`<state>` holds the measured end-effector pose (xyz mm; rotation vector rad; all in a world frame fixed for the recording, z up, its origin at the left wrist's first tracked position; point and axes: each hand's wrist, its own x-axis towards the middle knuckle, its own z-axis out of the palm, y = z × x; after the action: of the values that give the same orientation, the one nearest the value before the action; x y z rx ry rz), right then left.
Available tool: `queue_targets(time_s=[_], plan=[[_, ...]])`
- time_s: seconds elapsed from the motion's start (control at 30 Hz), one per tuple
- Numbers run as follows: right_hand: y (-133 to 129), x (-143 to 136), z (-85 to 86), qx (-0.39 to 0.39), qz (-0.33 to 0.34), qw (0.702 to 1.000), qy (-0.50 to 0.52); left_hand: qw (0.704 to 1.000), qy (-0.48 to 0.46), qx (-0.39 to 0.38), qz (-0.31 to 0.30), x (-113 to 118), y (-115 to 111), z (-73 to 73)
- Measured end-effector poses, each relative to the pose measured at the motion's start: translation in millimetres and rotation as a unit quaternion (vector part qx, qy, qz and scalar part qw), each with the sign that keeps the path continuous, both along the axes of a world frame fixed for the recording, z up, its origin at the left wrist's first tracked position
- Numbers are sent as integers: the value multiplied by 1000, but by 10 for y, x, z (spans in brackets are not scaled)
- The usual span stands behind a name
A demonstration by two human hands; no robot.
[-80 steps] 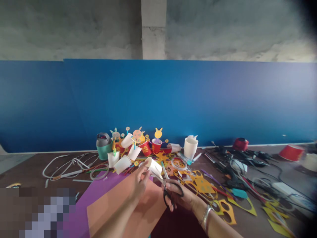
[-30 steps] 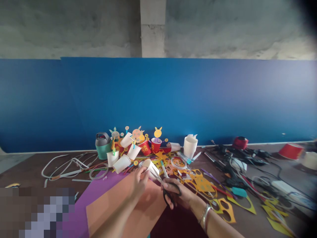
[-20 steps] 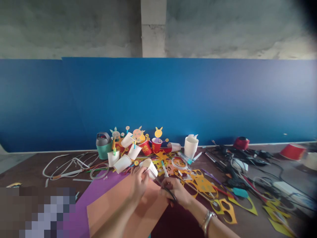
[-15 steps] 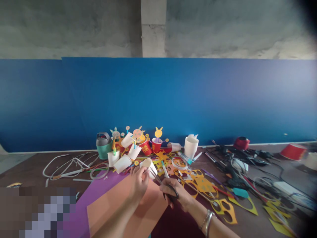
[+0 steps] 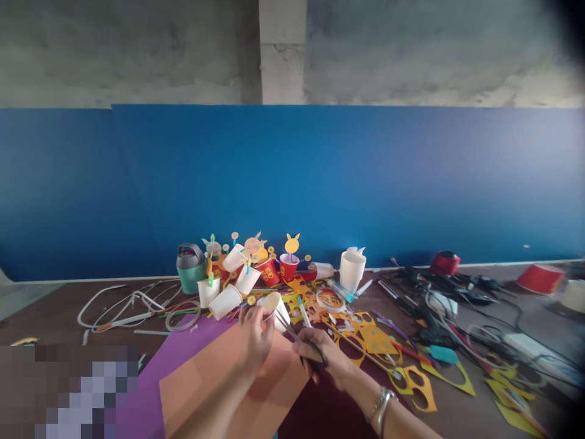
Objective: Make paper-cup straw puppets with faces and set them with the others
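My left hand (image 5: 256,332) is closed, thumb and fingers together at the rim of a tilted white paper cup (image 5: 280,312). Its fingertips are partly hidden, but it appears to hold the cup. My right hand (image 5: 322,356) grips black-handled scissors (image 5: 289,327), whose blades point up and left towards the cup and the left fingers. Whether the blades touch the cup I cannot tell. Beneath both hands lies a sheet of orange paper (image 5: 205,384), over a purple sheet (image 5: 141,396).
Behind stand white and red cups (image 5: 288,268) with paper animal heads, beside a green-grey container (image 5: 191,271). Yellow paper scraps (image 5: 379,338) spread to the right. Black cables (image 5: 479,292) and a glue gun (image 5: 434,329) lie farther right; white tubing (image 5: 132,305) at left.
Almost nothing differs. The scissors and my right hand have shifted very slightly left, and the view has moved a little.
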<state>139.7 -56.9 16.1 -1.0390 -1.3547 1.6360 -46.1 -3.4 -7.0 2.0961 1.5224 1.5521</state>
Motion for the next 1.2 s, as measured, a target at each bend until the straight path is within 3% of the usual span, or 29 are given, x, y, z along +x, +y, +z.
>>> queue_targets(time_s=[0.1,0.17,0.37,0.5,0.9,1.03,1.13,1.2], plan=[[17,-31,-32,75,-34,992,-100,1000,-5,0,-7,-12,24,-25],[17,-52,-42,83,-41,989,-112,1000,-13,0,-9,-16,29,-33],[-17,-44,-13,-22,-7,999,45,999,-39,-6,-6,4,19,-38],[-39,-29,20,-47,2,994,103,998,-57,-12,-5,38,24,-61],[73,77,3,33,12,995,-97,999,-48,-12,-2,53,15,-65],[80,125,-11,137,-25,963,-230,999,-45,-10,4,67,16,-53],[58,172,41,256,-68,905,-332,999,-41,-11,3,66,15,-34],[33,213,101,295,-76,870,-388,999,-37,-12,-2,61,5,-9]])
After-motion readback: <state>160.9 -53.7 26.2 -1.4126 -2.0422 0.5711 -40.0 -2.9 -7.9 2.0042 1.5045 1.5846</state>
